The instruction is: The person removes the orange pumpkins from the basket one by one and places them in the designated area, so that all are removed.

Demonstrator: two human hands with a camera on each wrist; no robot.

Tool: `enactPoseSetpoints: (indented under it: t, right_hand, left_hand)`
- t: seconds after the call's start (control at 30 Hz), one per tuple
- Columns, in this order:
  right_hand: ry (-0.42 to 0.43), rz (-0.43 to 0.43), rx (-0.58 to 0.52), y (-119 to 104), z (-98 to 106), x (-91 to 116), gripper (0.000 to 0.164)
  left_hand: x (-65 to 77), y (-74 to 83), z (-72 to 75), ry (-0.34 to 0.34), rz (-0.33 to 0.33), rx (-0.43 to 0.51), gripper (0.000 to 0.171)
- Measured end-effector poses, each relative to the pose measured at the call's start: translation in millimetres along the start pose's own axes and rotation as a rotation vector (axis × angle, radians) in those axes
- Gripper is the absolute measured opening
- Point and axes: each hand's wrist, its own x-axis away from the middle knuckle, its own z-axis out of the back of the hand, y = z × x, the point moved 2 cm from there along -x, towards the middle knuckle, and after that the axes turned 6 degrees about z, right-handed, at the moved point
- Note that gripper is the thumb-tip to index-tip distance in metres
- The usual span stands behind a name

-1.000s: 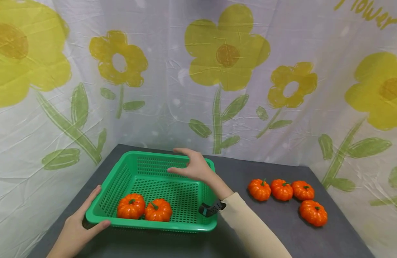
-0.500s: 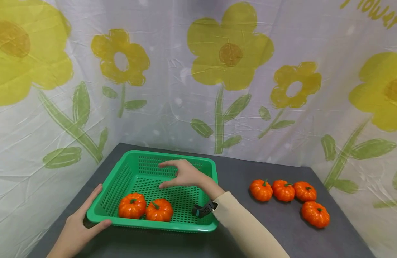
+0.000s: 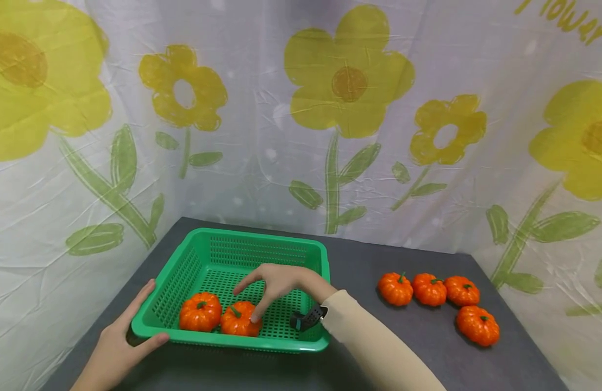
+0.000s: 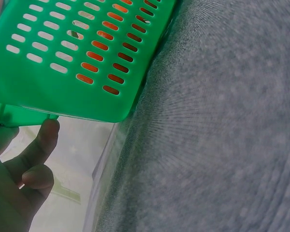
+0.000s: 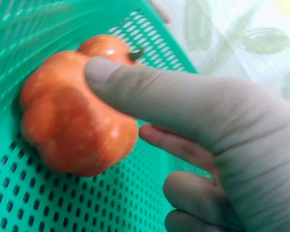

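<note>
A green plastic basket [image 3: 262,343] with slotted walls stands on the table's left side. Its near-left corner is held by my left hand [image 3: 116,342], thumb at the front rim and fingers along the side; the left wrist view shows curled fingers [image 4: 38,150] below the basket's edge. Inside, two small orange pumpkins sit side by side at the front: a left pumpkin [image 3: 200,313] and a right pumpkin [image 3: 238,321]. My right hand [image 3: 276,282] reaches over the right pumpkin with thumb and fingers spread apart. In the right wrist view its thumb [image 5: 135,87] overlaps that pumpkin [image 5: 72,121].
Several more orange pumpkins lie right of the basket: three in a row, including one with a tall stem [image 3: 395,289], and one pumpkin [image 3: 478,326] nearer the front. A curtain [image 3: 252,163] with painted flowers surrounds the dark grey table [image 3: 359,260].
My right hand has come down and toward me, from over the basket's back part to the right pumpkin. My left hand stays at the corner; the pumpkins have not moved.
</note>
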Motion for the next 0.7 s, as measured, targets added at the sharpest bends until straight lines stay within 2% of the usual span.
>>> enactPoseSetpoints:
  t: [0.2,0.7]
  right_hand:
    - [-0.074,-0.041,0.024,3.9,-8.2,-5.3,0.074]
    - [-0.118,-0.053,0.05,5.2,-12.7,-7.6,0.077]
  left_hand:
    - [0.7,-0.4,1.0,-0.004,0.006,-0.004,0.105]
    - [1.1,-0.7,0.6,0.0,-0.009,0.005,0.103]
